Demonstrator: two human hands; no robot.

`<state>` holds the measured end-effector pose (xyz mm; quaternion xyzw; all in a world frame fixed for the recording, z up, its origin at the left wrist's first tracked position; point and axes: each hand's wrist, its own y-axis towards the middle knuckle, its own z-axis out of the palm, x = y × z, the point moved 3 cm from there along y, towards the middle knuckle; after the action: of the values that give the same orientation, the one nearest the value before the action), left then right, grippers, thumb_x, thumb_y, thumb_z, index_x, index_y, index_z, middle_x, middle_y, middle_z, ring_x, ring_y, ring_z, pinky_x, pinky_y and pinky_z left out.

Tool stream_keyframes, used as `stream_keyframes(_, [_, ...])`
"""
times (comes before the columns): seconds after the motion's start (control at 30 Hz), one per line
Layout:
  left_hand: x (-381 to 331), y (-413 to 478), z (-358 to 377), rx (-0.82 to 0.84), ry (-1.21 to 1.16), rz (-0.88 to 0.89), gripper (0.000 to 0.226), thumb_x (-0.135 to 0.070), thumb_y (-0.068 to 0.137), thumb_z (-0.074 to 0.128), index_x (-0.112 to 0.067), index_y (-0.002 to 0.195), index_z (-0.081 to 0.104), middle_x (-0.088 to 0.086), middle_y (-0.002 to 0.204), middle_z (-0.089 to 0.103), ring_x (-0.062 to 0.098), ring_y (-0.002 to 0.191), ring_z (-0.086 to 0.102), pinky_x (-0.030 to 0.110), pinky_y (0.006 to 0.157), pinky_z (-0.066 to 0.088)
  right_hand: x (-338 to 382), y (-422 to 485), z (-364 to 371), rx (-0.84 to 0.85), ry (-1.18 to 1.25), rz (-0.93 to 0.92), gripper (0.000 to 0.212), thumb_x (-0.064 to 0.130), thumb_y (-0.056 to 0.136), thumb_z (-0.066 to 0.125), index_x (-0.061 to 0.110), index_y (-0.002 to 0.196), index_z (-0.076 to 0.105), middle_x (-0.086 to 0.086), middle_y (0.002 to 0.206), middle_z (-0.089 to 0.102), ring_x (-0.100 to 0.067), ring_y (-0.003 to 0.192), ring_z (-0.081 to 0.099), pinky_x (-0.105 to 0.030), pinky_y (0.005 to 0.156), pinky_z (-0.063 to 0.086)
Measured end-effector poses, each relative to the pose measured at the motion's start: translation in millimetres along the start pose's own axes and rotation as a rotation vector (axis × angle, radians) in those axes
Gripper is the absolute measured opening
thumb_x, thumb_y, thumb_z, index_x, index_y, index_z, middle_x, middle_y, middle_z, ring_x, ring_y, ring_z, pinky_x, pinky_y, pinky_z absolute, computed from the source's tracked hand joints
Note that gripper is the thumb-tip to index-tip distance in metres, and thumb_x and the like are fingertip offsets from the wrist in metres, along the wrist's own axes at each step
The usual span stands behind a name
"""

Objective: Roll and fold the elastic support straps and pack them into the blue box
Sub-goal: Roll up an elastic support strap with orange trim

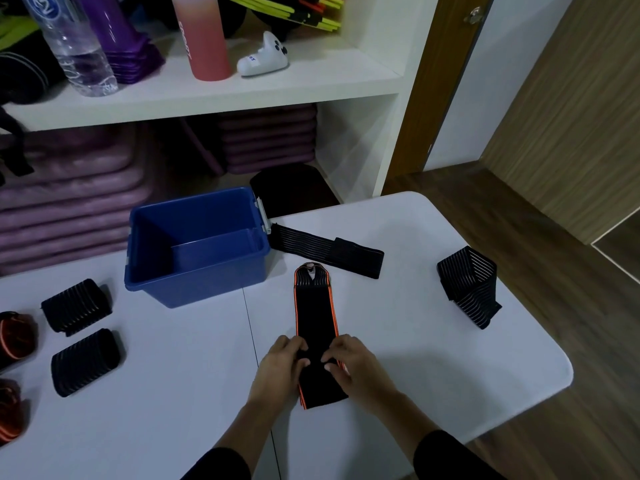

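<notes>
**At lower centre: strap in hand**

The orange-edged strap (317,317) is pinched on the bench (415,358) by curled fingers of the left hand (280,362) and right hand (353,365). Nothing is seen inside the blue box (207,282), left of centre; rolled straps (76,306) and a flat strap (325,249) lie unpacked.

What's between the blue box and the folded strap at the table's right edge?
Head view: a flat black striped strap beside the blue box, then bare table up to the folded strap.
</notes>
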<state>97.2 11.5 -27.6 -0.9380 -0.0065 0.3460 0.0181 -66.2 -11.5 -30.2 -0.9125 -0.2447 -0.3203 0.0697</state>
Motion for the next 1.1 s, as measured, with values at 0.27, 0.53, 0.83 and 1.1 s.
stream_keyframes(0.27, [5.8, -15.5, 6.1, 0.031, -0.072, 0.107, 0.027, -0.024, 0.076, 0.068, -0.019, 0.102, 0.064, -0.012, 0.104, 0.048, 0.003, 0.098, 0.052, 0.007, 0.087, 0.04, -8.4, -7.5, -9.3, 0.239, 0.009, -0.044, 0.078, 0.034, 0.053, 0.082, 0.014, 0.121, 0.05, 0.002, 0.134, 0.041, -0.01, 0.119, 0.044, -0.012, 0.098, 0.031])
stream_keyframes(0.53, [3.2, -21.4, 12.6, 0.156, 0.038, 0.214, 0.062, -0.045, 0.068, 0.071, -0.02, 0.122, 0.054, -0.007, 0.131, 0.035, 0.005, 0.121, 0.033, 0.007, 0.097, 0.028, -11.0, -14.1, -3.3, 0.142, -0.004, -0.067, 0.059, 0.028, 0.058, 0.074, 0.008, 0.11, 0.054, -0.005, 0.123, 0.049, -0.021, 0.108, 0.054, -0.023, 0.091, 0.047])
stream_keyframes(0.83, [-3.0, -16.4, 9.4, 0.092, -0.053, 0.13, 0.039, -0.041, 0.073, 0.07, -0.019, 0.105, 0.068, -0.014, 0.114, 0.042, 0.003, 0.108, 0.043, 0.0, 0.084, 0.03, -8.5, -15.8, -10.9, 0.109, -0.029, -0.03, 0.033, 0.035, 0.077, 0.055, 0.014, 0.101, 0.062, -0.001, 0.104, 0.063, -0.019, 0.094, 0.056, -0.029, 0.081, 0.048])
stream_keyframes(1.1, [-6.8, 4.4, 6.8, 0.074, -0.164, -0.073, 0.02, -0.027, 0.092, 0.054, -0.011, 0.1, 0.061, 0.001, 0.1, 0.053, 0.015, 0.092, 0.053, 0.015, 0.073, 0.035, -9.8, 8.3, -15.8, 0.086, 0.132, 0.155, 0.034, 0.05, 0.083, 0.044, 0.029, 0.108, 0.055, 0.01, 0.091, 0.062, -0.008, 0.081, 0.05, -0.027, 0.074, 0.042])
